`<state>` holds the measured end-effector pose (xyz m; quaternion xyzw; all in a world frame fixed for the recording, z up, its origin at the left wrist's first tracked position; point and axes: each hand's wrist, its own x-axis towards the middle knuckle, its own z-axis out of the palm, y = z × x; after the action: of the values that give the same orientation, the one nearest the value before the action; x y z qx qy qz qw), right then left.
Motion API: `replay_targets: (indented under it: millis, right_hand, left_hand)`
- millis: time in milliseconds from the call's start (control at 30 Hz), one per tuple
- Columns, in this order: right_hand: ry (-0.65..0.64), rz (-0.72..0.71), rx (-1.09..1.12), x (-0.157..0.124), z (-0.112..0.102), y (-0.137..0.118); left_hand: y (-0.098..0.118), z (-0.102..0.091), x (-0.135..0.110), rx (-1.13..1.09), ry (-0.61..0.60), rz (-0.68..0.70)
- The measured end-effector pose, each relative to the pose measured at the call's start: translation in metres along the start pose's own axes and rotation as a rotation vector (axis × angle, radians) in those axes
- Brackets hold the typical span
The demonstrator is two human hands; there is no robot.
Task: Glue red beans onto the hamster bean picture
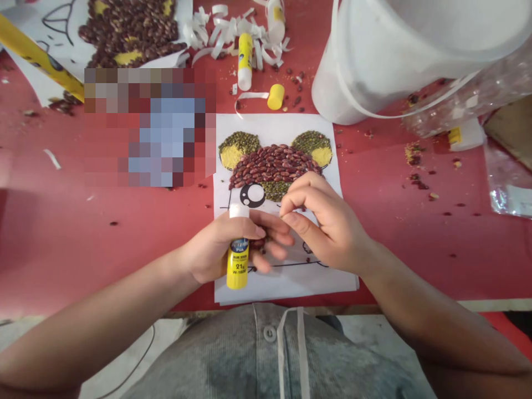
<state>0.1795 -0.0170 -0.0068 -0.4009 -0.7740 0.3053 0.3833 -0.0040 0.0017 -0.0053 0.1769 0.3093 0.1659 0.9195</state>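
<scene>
On the worktop [386,183] lies a paper [286,288] with beans [278,163]. The left hand [218,241] grasps a glue stick [238,269]; the right hand [328,221] is pinched, content unclear.

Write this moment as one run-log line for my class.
left hand: holding yellow glue stick | right hand: pinched, contents unclear | bean mosaic: partly filled, beneath hands | white bucket: upper right

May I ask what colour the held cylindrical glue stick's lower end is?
Yellow lower end, best seen in head view.
</scene>
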Motion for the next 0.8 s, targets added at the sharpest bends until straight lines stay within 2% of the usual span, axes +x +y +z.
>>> replay_targets:
  millis: [100, 233, 367, 600, 800]
  right_hand:
    - [0.032, 0.066, 0.119, 0.001, 0.006, -0.006]
    - [0.045, 0.173, 0.296, 0.003, 0.013, -0.011]
    - [0.04, 0.241, 0.388, 0.003, 0.017, -0.013]
    - [0.055, 0.19, 0.357, 0.002, 0.019, -0.014]
    - [0.071, 0.127, 0.285, 0.001, 0.019, -0.014]
  left_hand:
    - [0.0, 0.005, 0.0, 0.041, 0.034, -0.115]
    - [-0.002, 0.009, -0.001, 0.069, -0.046, -0.207]
    - [-0.002, 0.009, -0.002, 0.161, -0.102, -0.18]
    - [0.002, 0.008, -0.006, 0.493, -0.09, -0.113]
    - [0.003, 0.006, -0.008, 0.564, -0.102, -0.086]
